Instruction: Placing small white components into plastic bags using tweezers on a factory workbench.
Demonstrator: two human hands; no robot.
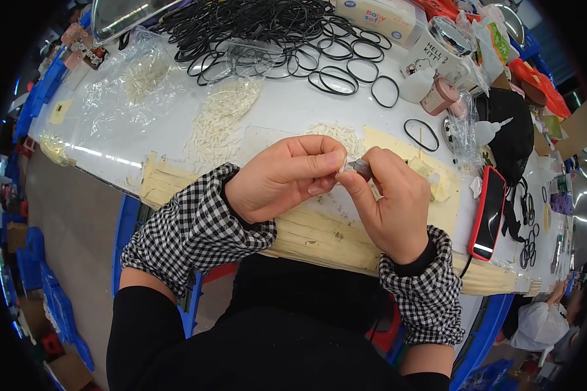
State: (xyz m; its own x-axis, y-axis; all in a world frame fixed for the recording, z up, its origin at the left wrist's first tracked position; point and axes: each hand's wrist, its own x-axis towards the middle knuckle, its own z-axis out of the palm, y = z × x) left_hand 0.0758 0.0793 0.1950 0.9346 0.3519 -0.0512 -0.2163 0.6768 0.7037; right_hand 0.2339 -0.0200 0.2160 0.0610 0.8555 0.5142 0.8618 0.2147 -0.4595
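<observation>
Both hands meet above the near part of the white table (127,156), fingertips almost touching. My left hand (284,176) is closed in a pinch on a small white piece (343,167), mostly covered by the fingertips. Between thumb and forefinger, my right hand (396,202) grips a small grey object (360,169) right against that piece; its exact kind is hidden. Just beyond the fingers lies a heap of small white pieces (338,132). A larger spread of similar pieces (218,127) spills from a clear plastic bag (248,62) to the left.
Black rubber rings (332,79) pile up at the back. A red-edged phone (489,212) lies at the right, near a pink jar (440,96) and a squeeze bottle (492,131). Yellowish tape (319,244) covers the front edge. Another person (541,322) sits at far right.
</observation>
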